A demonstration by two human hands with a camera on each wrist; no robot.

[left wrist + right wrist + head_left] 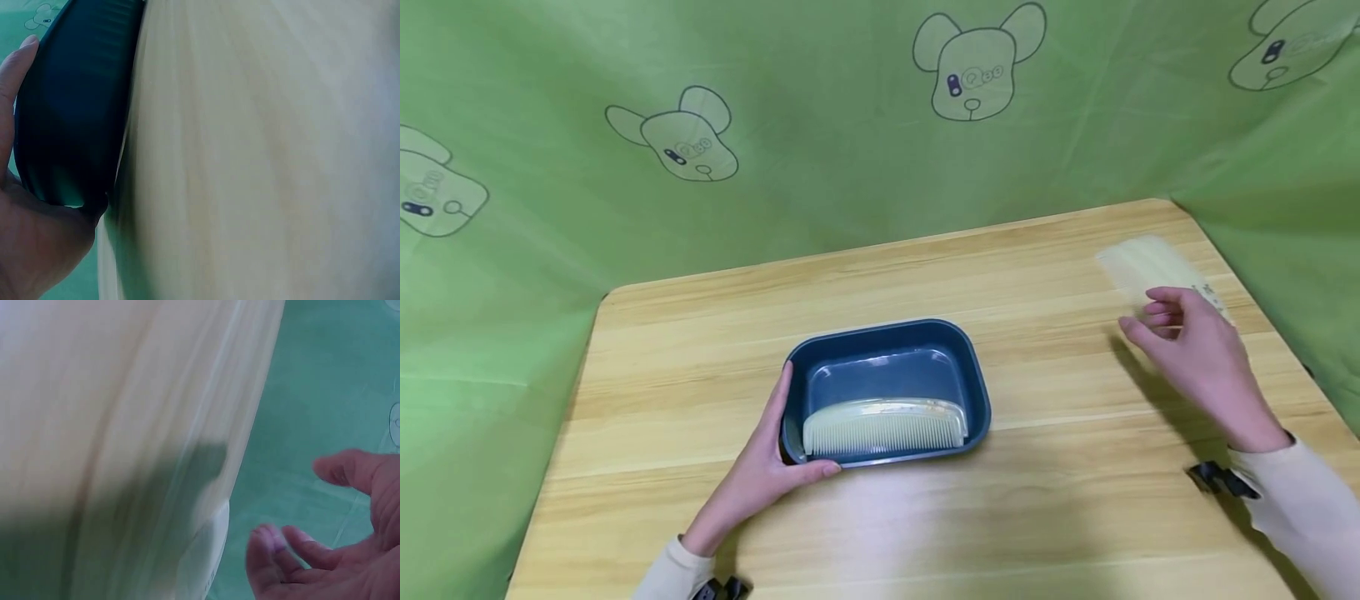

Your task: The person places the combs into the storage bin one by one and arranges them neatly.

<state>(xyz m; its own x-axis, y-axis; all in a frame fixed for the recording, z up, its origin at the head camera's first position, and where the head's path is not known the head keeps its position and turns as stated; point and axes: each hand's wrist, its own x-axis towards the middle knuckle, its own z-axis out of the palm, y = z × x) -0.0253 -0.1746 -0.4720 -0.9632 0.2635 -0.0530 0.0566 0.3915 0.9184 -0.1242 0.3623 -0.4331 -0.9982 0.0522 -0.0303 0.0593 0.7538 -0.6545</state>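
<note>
A dark blue rectangular box [883, 375] stands on the table with its open top facing up. Inside it, along the near wall, lies a pale, translucent comb [883, 429], teeth toward me. My left hand [767, 467] grips the box's left end, thumb along the near wall and fingers along the left side; the left wrist view shows the outer wall [75, 112] within that grip. Over at the right, my right hand [1206, 358] hovers with fingers loosely bent and nothing between thumb and fingers [312, 553]. Beyond it lies a thin, whitish translucent sheet or bag [1150, 262] with small print, partly hidden by the hand.
The wood-grain table [1037, 517] has rounded far corners. Green cloth [850, 167] with mouse-like head drawings hangs behind it and on both sides. Dark wrist devices [1221, 481] sit at the sleeves.
</note>
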